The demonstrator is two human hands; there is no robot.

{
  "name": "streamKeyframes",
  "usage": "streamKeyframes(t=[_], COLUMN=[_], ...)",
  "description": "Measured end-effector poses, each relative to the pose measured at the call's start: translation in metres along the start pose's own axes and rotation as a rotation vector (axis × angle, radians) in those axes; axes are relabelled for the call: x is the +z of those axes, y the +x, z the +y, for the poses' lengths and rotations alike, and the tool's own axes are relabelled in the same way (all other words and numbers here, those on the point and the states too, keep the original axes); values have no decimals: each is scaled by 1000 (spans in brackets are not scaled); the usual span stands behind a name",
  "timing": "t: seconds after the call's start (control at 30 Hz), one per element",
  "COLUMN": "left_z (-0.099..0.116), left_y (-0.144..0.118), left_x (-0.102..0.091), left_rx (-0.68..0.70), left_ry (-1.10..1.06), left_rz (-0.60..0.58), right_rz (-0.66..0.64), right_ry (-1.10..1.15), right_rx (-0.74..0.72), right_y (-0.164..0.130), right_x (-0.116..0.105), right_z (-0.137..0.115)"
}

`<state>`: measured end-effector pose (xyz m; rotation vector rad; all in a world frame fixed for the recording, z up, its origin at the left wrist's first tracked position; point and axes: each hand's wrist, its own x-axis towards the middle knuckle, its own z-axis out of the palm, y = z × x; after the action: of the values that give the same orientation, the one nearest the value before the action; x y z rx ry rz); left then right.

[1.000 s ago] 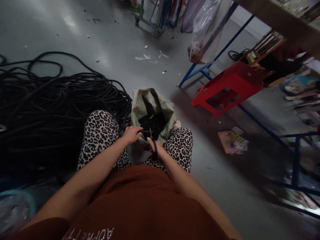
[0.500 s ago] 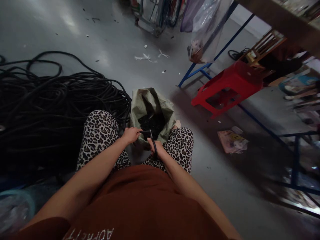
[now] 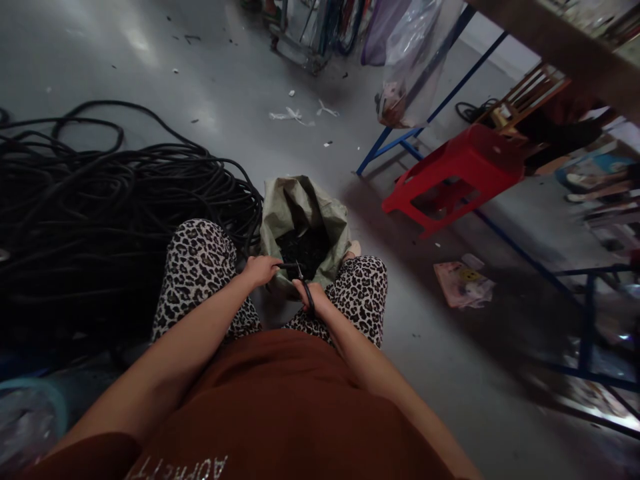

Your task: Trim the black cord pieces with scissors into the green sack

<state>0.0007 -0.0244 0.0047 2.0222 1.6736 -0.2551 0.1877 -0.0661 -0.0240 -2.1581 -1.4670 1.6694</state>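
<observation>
Keep your left hand (image 3: pixel 260 270) pinching the black cable (image 3: pixel 286 265) over the sack (image 3: pixel 305 207); your right hand (image 3: pixel 311 298) grips the scissors (image 3: pixel 305 285), so cut squarely.

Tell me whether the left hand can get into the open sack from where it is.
Probably yes. The left hand grips a black cable end right at the near rim of the green sack, whose mouth gapes open; only the scissors in the right hand sit alongside.

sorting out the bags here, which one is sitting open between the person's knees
The grey-green woven sack: it stands on the floor between the knees, mouth open, with dark pieces inside. The clear plastic bag hangs farther off by the blue frame.
</observation>
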Motion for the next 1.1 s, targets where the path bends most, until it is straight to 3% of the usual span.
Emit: streamKeyframes(t=[0.23, 0.53, 0.73, 1.1], left_z=[-3, -3, -2, 1], left_y=[3, 2, 1, 0], left_x=[4, 3, 2, 5], left_rx=[-15, -37, -21, 5], left_ry=[-17, -86, -106, -67], left_rz=[4, 98, 131, 85], right_rz=[16, -31, -156, -154], right_ry=[-13, 299, 321, 293], right_rx=[-15, 144, 76, 58], right_y=[0, -7, -10, -8], right_x=[-2, -2, 5, 7], right_z=[0, -9, -6, -10])
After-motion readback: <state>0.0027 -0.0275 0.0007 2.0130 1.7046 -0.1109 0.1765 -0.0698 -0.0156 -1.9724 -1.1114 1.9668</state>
